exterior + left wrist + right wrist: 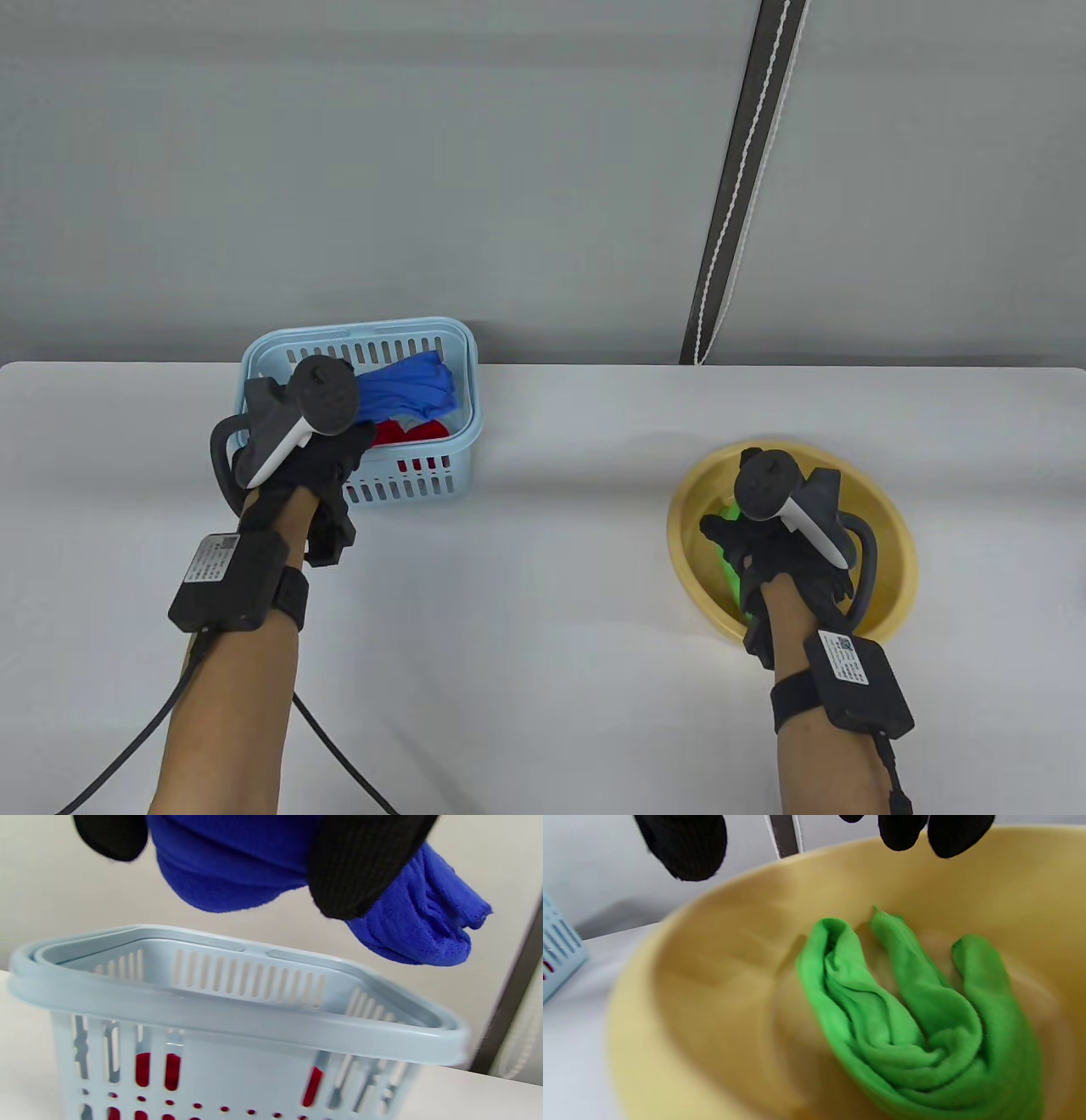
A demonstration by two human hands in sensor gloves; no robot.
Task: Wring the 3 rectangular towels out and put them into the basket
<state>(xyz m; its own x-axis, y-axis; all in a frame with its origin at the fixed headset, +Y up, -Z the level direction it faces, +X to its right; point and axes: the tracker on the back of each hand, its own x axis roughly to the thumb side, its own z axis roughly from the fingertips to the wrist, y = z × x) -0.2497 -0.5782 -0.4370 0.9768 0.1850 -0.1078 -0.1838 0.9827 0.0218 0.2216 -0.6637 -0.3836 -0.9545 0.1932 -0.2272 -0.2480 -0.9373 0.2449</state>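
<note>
Nearest me, toward the table's (543,594) right front edge, my right hand (776,543) hangs over the yellow basin (891,526), its fingers (685,844) loosely spread and holding nothing; the fingertips sit above the basin's hollow, apart from the cloth below. The green towel (903,1018) lies crumpled in folds on the basin's floor, partly hidden under my hand in the table view. Farther back, at the table's left rear edge, stands the pale blue basket (458,407), slotted along its walls. My left hand (327,463) hovers over the basket's near-left part, fingers (360,870) curled round the blue towel (263,861), which bunches out of my grip; in the left wrist view it hangs above the rim (237,1022), not touching it. Inside the basket lies the red towel (416,433), visible from above and through the wall slots. Behind the table rise a grey wall and a dark slanted post with white cord (747,187).
</note>
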